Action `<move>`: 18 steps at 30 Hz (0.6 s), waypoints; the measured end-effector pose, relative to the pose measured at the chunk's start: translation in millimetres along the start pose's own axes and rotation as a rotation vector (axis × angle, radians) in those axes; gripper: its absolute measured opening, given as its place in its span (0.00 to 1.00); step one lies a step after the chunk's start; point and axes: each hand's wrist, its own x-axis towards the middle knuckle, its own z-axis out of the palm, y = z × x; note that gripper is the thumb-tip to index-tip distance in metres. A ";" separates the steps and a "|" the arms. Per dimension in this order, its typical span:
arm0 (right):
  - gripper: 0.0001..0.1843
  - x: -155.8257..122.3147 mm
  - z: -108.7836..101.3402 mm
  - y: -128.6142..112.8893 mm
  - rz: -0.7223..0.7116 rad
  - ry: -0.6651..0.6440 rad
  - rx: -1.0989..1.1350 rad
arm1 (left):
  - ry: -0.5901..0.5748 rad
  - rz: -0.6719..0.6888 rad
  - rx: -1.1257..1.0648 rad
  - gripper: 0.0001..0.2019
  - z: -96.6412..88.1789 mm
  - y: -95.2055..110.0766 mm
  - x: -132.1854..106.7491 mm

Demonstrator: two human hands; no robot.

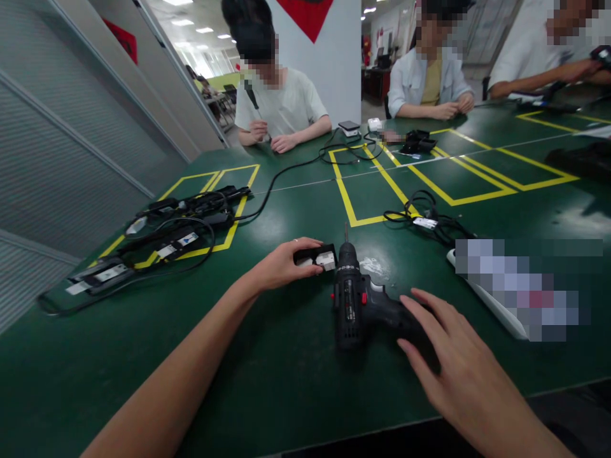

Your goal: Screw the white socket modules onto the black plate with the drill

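Observation:
My left hand (pixel 282 264) is closed on a small black adapter with a white label (pixel 317 257) that rests on the green table (pixel 267 356). A ring shows on one finger. Just to its right a black cordless screwdriver (pixel 356 300) lies on its side, its bit pointing away from me. My right hand (pixel 449 353) hovers over the screwdriver's handle with its fingers spread, touching or nearly touching it.
Several black power adapters with cables (pixel 162 238) lie at the left inside yellow tape lines. Another coiled cable (pixel 424 219) lies at centre right. A white strip (pixel 491 302) lies at the right. Three people sit at the table's far side.

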 end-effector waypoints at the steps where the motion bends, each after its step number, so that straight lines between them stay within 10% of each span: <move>1: 0.30 4.4 1.5 -2.8 -0.012 -0.016 -0.038 | 0.011 0.016 0.018 0.22 0.2 0.4 -1.3; 10: 0.43 59.8 10.8 -30.6 -0.111 -0.279 -0.175 | 0.164 0.108 0.098 0.22 15.4 -4.8 -9.3; 18: 0.48 55.8 10.2 -16.8 -0.082 -0.287 -0.046 | 0.311 0.136 -0.006 0.20 27.5 -11.9 -8.4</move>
